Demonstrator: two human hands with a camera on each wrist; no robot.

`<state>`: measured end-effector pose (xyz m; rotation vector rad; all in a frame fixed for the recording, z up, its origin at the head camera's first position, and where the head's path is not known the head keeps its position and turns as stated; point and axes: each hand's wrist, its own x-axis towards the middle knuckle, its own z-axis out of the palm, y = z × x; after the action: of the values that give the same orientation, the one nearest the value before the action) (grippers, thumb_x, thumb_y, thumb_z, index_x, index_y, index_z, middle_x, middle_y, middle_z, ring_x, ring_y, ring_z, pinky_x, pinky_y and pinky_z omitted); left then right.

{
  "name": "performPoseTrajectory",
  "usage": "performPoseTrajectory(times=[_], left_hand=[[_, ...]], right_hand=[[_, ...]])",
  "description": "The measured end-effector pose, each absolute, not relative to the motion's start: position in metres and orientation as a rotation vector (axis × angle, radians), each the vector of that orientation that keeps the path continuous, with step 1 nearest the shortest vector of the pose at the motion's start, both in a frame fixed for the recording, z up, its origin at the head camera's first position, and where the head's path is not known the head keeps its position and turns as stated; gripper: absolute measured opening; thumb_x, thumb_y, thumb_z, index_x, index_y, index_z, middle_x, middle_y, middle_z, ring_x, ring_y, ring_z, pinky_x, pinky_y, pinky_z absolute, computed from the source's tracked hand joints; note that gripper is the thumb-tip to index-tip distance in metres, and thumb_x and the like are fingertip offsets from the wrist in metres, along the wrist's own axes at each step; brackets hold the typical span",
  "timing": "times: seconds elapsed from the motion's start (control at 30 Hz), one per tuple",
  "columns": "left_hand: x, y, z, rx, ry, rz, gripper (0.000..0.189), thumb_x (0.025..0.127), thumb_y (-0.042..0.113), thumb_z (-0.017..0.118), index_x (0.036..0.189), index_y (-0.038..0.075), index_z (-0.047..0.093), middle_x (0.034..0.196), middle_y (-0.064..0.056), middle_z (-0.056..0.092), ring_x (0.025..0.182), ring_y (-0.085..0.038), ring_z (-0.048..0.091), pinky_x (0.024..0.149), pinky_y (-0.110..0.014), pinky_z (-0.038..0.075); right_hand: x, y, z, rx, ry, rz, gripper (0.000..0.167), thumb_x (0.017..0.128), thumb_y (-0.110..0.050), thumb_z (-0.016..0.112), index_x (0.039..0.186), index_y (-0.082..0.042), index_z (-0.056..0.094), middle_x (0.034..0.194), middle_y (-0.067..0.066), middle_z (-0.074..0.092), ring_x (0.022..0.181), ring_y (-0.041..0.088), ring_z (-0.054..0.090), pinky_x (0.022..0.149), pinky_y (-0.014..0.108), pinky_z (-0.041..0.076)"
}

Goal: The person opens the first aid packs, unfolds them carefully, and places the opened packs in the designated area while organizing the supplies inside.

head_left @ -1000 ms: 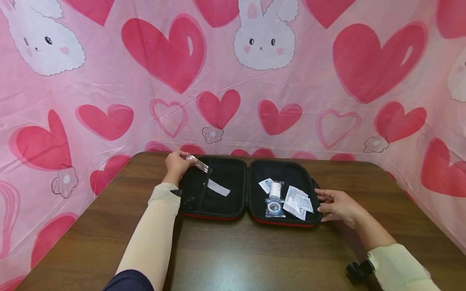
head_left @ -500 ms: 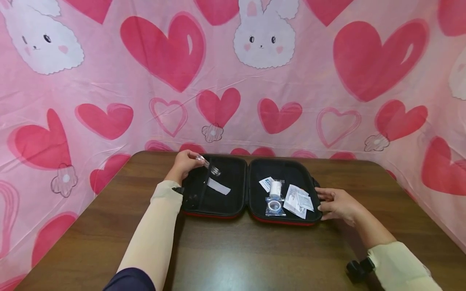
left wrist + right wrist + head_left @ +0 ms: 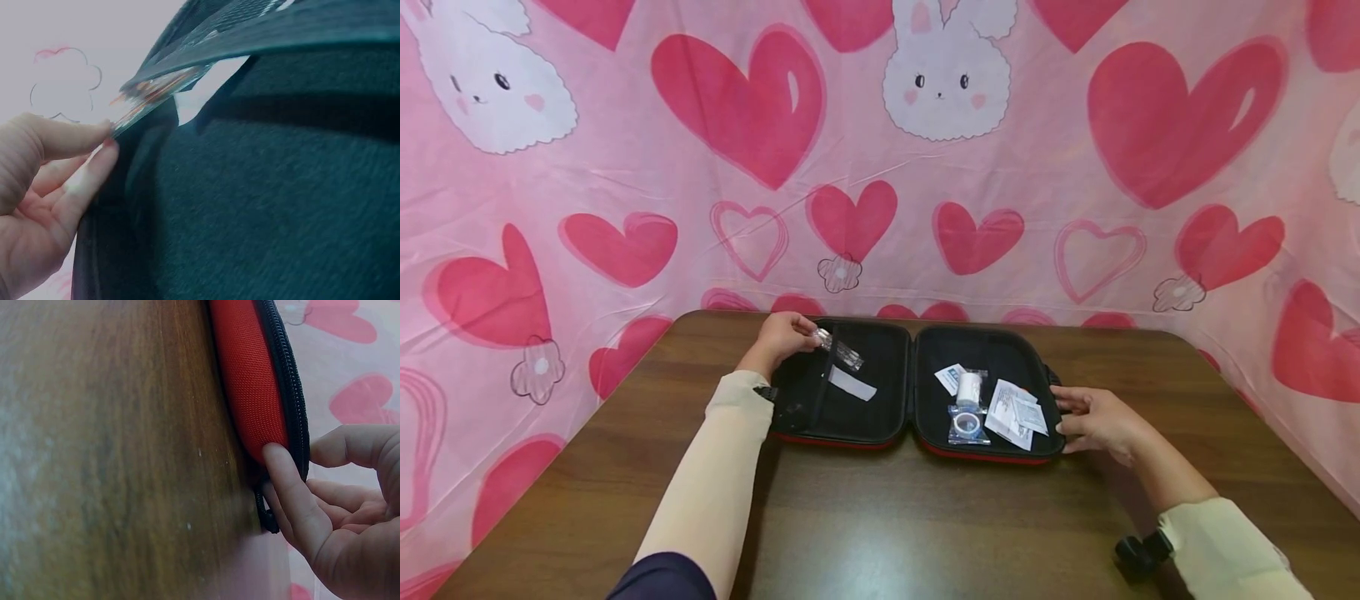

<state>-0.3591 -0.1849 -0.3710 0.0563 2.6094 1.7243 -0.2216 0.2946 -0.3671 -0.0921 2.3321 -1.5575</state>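
Note:
A black-lined zip case with a red shell (image 3: 940,350) lies unfolded on the table. At its left half, my left hand (image 3: 784,337) pinches a clear, shiny plastic packet (image 3: 848,357) between thumb and fingers. In the left wrist view the packet (image 3: 153,100) runs under the edge band of a pocket (image 3: 281,47); its contents are blurred. Beside it a white strip (image 3: 853,383) pokes from under the same band. My right hand (image 3: 1097,423) holds the case's right rim; the right wrist view has a finger against the red shell (image 3: 247,369) and the thumb at the zip edge.
In the right half lie a wrapped white roll (image 3: 969,389), a bagged tape roll (image 3: 967,425), a small white packet (image 3: 950,378) and flat white sachets (image 3: 1006,417). Brown wooden table (image 3: 850,525) surrounds the case; a pink heart-print cloth (image 3: 1045,167) hangs behind.
My left hand has shifted right with the clear packet, whose far end now reaches further across the left half, past the pocket band. My right hand stays at the rim.

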Motion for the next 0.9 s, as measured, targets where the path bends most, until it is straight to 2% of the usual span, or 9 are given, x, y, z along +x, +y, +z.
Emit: performPoseTrajectory(times=[0.17,0.33,0.5,0.73,0.9], left_hand=[[-0.361,-0.193,-0.373,0.101,2.435,1.852,0.040,0.086,-0.010,0.067,0.124,-0.014,0.056,0.092,-0.014,0.067,0.074,-0.014,0.065,0.076,-0.032,0.057],[-0.363,-0.196,-0.375,0.132,2.267,1.974,0.036,0.089,-0.015,0.059,0.123,-0.020,0.052,0.085,-0.008,0.067,0.072,-0.012,0.067,0.074,-0.029,0.057],[-0.362,-0.197,-0.376,0.173,2.220,1.980,0.031,0.088,-0.016,0.059,0.119,-0.021,0.052,0.083,-0.007,0.066,0.071,-0.013,0.067,0.074,-0.029,0.057],[-0.356,-0.189,-0.370,0.255,2.471,1.730,0.016,0.081,-0.013,0.070,0.097,-0.011,0.065,0.084,-0.016,0.068,0.069,-0.019,0.067,0.074,-0.036,0.058],[-0.354,-0.185,-0.367,0.276,2.725,1.413,0.011,0.080,0.001,0.078,0.090,-0.001,0.075,0.082,-0.010,0.072,0.071,-0.020,0.065,0.074,-0.036,0.058]], right_hand=[[-0.222,0.293,-0.367,-0.101,2.327,-1.577,0.073,0.085,0.011,0.059,0.146,0.017,0.019,0.140,0.044,0.030,0.091,0.025,0.059,0.073,0.045,0.058],[-0.222,0.293,-0.367,-0.096,2.332,-1.575,0.073,0.085,0.011,0.059,0.146,0.018,0.019,0.140,0.044,0.030,0.091,0.025,0.059,0.072,0.044,0.058],[-0.222,0.294,-0.368,-0.098,2.331,-1.575,0.073,0.085,0.012,0.059,0.145,0.018,0.019,0.140,0.044,0.030,0.091,0.025,0.059,0.072,0.044,0.058],[-0.222,0.294,-0.367,-0.098,2.333,-1.571,0.073,0.085,0.012,0.059,0.145,0.018,0.019,0.140,0.044,0.030,0.092,0.026,0.058,0.072,0.044,0.058],[-0.223,0.295,-0.368,-0.104,2.329,-1.575,0.073,0.085,0.012,0.059,0.145,0.018,0.019,0.140,0.044,0.030,0.090,0.025,0.059,0.072,0.044,0.058]])
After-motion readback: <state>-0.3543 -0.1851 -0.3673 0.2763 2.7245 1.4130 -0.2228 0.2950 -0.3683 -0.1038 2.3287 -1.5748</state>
